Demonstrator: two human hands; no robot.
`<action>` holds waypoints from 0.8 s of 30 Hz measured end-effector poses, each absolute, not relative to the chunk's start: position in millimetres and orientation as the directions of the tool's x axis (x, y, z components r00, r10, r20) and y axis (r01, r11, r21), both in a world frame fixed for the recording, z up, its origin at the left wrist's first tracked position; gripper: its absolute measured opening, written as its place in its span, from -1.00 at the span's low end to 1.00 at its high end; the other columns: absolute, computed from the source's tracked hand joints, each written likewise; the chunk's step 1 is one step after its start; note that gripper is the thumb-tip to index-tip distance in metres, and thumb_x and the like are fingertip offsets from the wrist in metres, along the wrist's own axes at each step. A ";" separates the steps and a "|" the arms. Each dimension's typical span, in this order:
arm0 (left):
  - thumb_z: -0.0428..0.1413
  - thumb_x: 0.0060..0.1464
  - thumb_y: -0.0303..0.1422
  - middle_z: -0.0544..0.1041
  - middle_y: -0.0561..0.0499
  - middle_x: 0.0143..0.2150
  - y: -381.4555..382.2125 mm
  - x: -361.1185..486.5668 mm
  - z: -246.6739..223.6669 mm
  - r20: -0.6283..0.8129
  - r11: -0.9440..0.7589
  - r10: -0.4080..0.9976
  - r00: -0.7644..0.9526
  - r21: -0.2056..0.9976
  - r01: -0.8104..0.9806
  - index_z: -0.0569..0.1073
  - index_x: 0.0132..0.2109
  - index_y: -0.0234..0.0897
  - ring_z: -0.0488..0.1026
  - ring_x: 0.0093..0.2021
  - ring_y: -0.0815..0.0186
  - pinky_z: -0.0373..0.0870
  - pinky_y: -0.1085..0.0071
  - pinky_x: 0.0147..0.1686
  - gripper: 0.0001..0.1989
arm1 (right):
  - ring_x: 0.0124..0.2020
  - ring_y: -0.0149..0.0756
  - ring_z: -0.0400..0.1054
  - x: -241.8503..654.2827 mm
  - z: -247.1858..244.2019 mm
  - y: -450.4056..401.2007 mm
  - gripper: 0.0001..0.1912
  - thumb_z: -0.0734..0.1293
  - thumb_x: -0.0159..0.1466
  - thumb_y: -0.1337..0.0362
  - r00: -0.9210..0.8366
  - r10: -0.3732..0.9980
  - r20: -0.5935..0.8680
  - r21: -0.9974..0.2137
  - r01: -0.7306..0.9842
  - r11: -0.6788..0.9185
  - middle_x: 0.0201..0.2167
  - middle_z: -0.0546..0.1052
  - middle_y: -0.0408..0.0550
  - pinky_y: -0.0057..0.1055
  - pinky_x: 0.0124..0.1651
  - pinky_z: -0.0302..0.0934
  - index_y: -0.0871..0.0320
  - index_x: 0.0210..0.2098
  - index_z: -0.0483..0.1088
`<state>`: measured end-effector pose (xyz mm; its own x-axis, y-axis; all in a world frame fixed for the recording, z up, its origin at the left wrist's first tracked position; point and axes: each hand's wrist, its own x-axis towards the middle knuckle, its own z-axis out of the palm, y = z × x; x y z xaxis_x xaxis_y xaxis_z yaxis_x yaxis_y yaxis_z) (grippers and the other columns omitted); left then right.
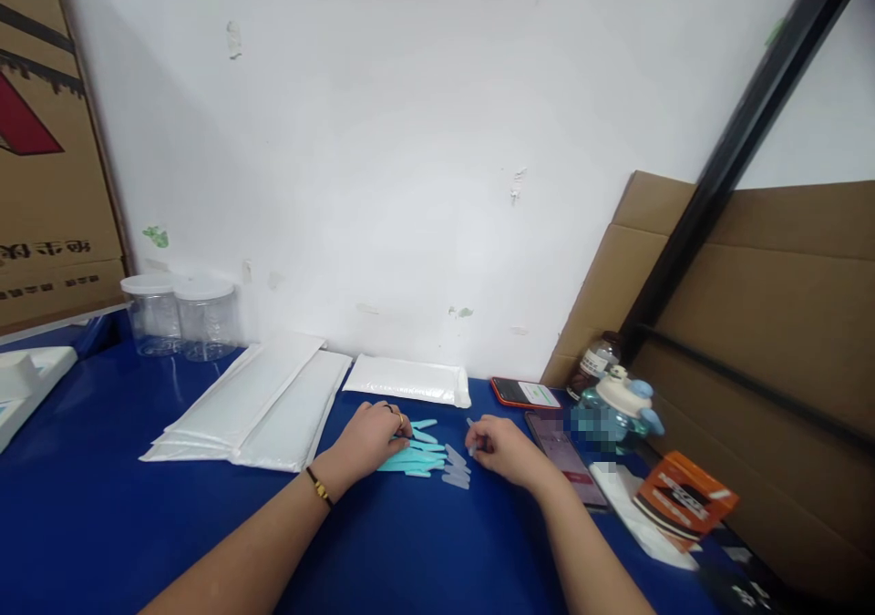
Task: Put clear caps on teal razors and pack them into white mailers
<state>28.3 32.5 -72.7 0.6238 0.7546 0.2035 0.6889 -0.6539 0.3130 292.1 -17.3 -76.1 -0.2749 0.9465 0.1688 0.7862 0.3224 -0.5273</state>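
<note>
Several slim teal plastic sticks (416, 458) lie fanned side by side on the blue table, with tapered ends toward the right. My left hand (373, 437) is over their left ends, fingers bent and closed on a teal stick; the grip itself is partly hidden. Just right of the sticks, several small translucent plastic caps (456, 469) form a short column. My right hand (502, 446) is beside them, its thumb and fingers pinched on another translucent cap (469, 424), mostly covered by the fingers.
White padded mailers (273, 405) lie at left, and a white package (406, 380) rests by the wall. Clear jars (205, 319) stand far left. On the right are two phones (526, 393), a brown bottle (596, 364), a teal bottle (612, 415) and an orange box (684, 501).
</note>
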 end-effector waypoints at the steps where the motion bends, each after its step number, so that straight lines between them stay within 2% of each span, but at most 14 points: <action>1: 0.09 -0.01 -0.34 0.51 0.04 -0.30 32.3 29.1 -73.1 0.186 -0.639 0.766 0.616 0.323 0.698 0.51 -0.28 -0.11 0.38 -0.19 0.21 0.14 0.37 -0.22 -0.87 | -0.49 -0.40 0.27 293.0 -76.4 -17.1 -0.82 0.27 -0.03 0.48 -0.264 0.951 0.162 -0.533 0.787 0.309 -0.47 0.42 -0.12 -0.52 -0.43 0.09 0.14 -0.47 0.45; 4: 0.08 -0.03 -0.34 0.52 0.04 -0.33 33.1 31.1 -73.1 0.145 -0.601 0.791 0.594 0.364 0.711 0.51 -0.32 -0.14 0.39 -0.23 0.23 0.15 0.38 -0.25 -0.88 | -0.51 -0.39 0.27 294.6 -77.1 -15.7 -0.91 0.31 -0.01 0.42 -0.222 0.963 0.156 -0.583 0.766 0.271 -0.52 0.43 -0.13 -0.51 -0.46 0.08 0.15 -0.51 0.43; 6: 0.09 -0.05 -0.36 0.52 0.05 -0.35 34.1 32.0 -71.8 0.131 -0.588 0.798 0.588 0.379 0.714 0.51 -0.35 -0.15 0.41 -0.26 0.26 0.16 0.40 -0.27 -0.90 | -0.55 -0.40 0.26 293.5 -76.0 -14.6 -0.97 0.32 0.02 0.35 -0.183 0.973 0.142 -0.663 0.712 0.231 -0.57 0.43 -0.14 -0.51 -0.49 0.08 0.16 -0.52 0.42; 10: 0.10 -0.10 -0.38 0.54 0.07 -0.37 34.1 34.0 -65.0 0.092 -0.552 0.816 0.570 0.412 0.725 0.51 -0.39 -0.17 0.43 -0.32 0.30 0.19 0.45 -0.35 -0.91 | -0.67 -0.47 0.24 286.3 -71.8 -13.4 -0.84 0.30 0.10 0.19 -0.111 0.991 0.071 -0.889 0.444 0.114 -0.62 0.42 -0.19 -0.53 -0.58 0.05 0.18 -0.46 0.37; 12: 0.09 -0.12 -0.42 0.55 0.08 -0.40 32.3 35.6 -60.0 0.059 -0.536 0.823 0.564 0.411 0.738 0.51 -0.42 -0.17 0.44 -0.36 0.31 0.19 0.48 -0.38 -0.90 | -0.68 -0.47 0.27 282.0 -71.1 -13.1 -0.81 0.31 0.09 0.17 -0.092 0.995 0.029 -0.954 0.295 0.055 -0.63 0.43 -0.20 -0.55 -0.61 0.03 0.18 -0.45 0.33; 15: 0.08 -0.15 -0.47 0.55 0.08 -0.42 29.6 36.9 -55.2 0.034 -0.525 0.830 0.556 0.383 0.760 0.50 -0.45 -0.19 0.44 -0.40 0.32 0.19 0.48 -0.39 -0.88 | -0.67 -0.46 0.32 276.1 -72.2 -13.5 -0.78 0.34 0.07 0.15 -0.094 0.995 -0.025 -0.987 0.162 -0.010 -0.61 0.46 -0.18 -0.57 -0.62 0.04 0.18 -0.45 0.29; 18: 0.07 -0.13 -0.46 0.55 0.08 -0.42 31.2 34.9 -58.3 0.070 -0.538 0.827 0.558 0.391 0.747 0.49 -0.46 -0.20 0.44 -0.40 0.32 0.19 0.48 -0.39 -0.89 | -0.64 -0.45 0.35 271.3 -72.7 -14.8 -0.77 0.36 0.06 0.16 -0.116 0.992 -0.048 -0.995 0.097 -0.036 -0.57 0.50 -0.13 -0.57 -0.60 0.08 0.20 -0.43 0.30; 24: 0.05 -0.05 -0.28 0.52 0.07 -0.43 39.6 28.7 -68.3 0.085 -0.476 0.847 0.526 0.562 0.676 0.48 -0.37 -0.23 0.42 -0.41 0.35 0.20 0.52 -0.44 -0.84 | -0.65 -0.44 0.36 265.3 -72.0 -15.4 -0.78 0.37 0.03 0.19 -0.100 0.994 -0.037 -0.996 0.080 -0.029 -0.58 0.51 -0.13 -0.56 -0.61 0.10 0.20 -0.43 0.31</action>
